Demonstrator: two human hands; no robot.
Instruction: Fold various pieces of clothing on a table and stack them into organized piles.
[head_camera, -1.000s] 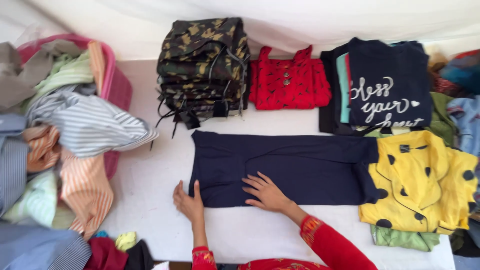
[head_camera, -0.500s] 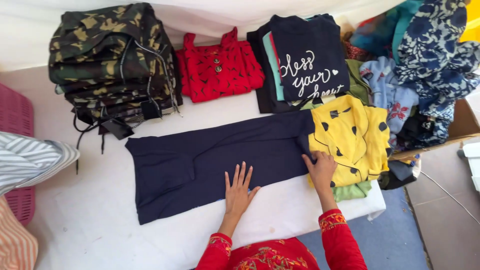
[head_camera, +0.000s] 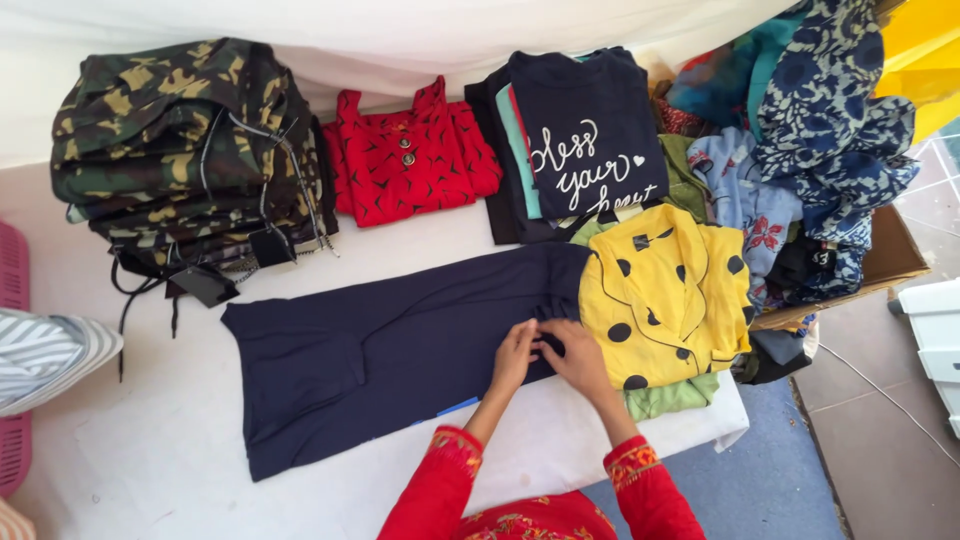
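A dark navy garment (head_camera: 380, 355) lies flat across the white table (head_camera: 150, 460). My left hand (head_camera: 515, 358) and my right hand (head_camera: 577, 360) are together at its right end, fingers pinching the bunched navy fabric next to a folded yellow top with black dots (head_camera: 665, 295). Both sleeves are red with embroidered cuffs.
At the back stand a stack of camouflage clothes (head_camera: 185, 160), a folded red top (head_camera: 410, 160) and a pile topped by a navy shirt with white script (head_camera: 590, 140). Loose blue patterned clothes (head_camera: 820, 150) fill a cardboard box on the right. A pink basket (head_camera: 12, 300) is at the left edge.
My left hand has moved right to join my right hand at the garment's right end, and both now gather the fabric. The view has shifted further right.
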